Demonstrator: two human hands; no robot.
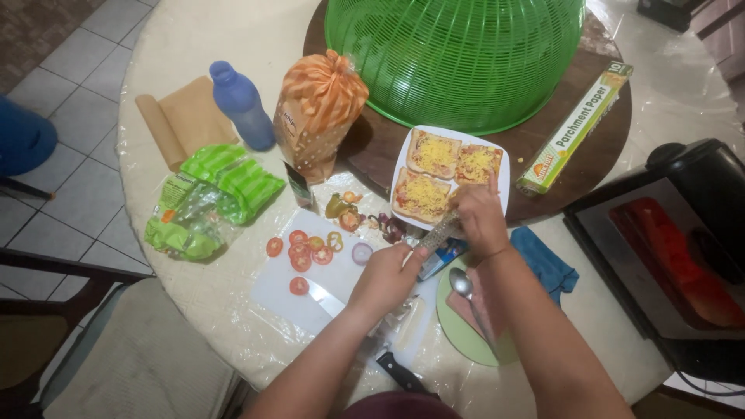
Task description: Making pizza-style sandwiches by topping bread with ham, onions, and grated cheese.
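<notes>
A white square plate (403, 159) holds three bread slices (432, 152) topped with sauce and grated yellow cheese. My left hand (386, 277) grips the handle end of a small metal grater (439, 231) that slants up toward the plate's near edge. My right hand (479, 213) is closed over the grater's upper end; whatever it presses there is hidden by the fingers. Below the hands lie a white cutting board (310, 291) with tomato slices (301, 252), a knife (400, 371) and a green plate (458, 330) with a spoon (463, 285).
A green mesh food cover (454, 54) stands behind the plate on a round wooden board (590, 155). An orange bread bag (318, 109), blue bottle (240, 105), green bag (209, 198), parchment paper box (574, 128), blue cloth (547, 264) and a black countertop oven (675, 248) surround the work area.
</notes>
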